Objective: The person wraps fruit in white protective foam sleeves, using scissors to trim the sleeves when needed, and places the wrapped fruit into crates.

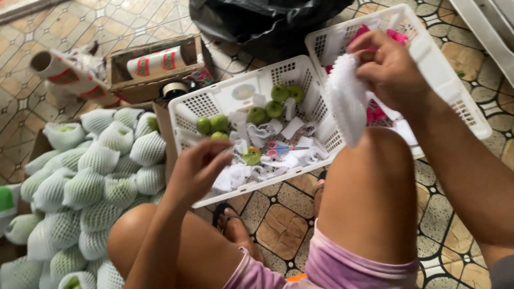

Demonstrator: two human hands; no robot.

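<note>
My right hand [391,67] holds a white foam net sleeve [347,101] over the right white basket [460,91], which holds pink and white nets. My left hand [198,166] reaches, fingers apart and holding nothing, at the near rim of the middle white basket [214,101]. In that basket lie several bare green fruits [266,109], one fruit [251,156] close to my left fingers, scraps of white net and small scissors [276,148].
A pile of green fruits wrapped in white net [85,182] fills the left. A cardboard box [152,67] with a printed roll, a tape roll [174,89] and a black plastic bag [262,21] lie beyond. My knees and sandalled foot [233,219] rest on patterned tiles.
</note>
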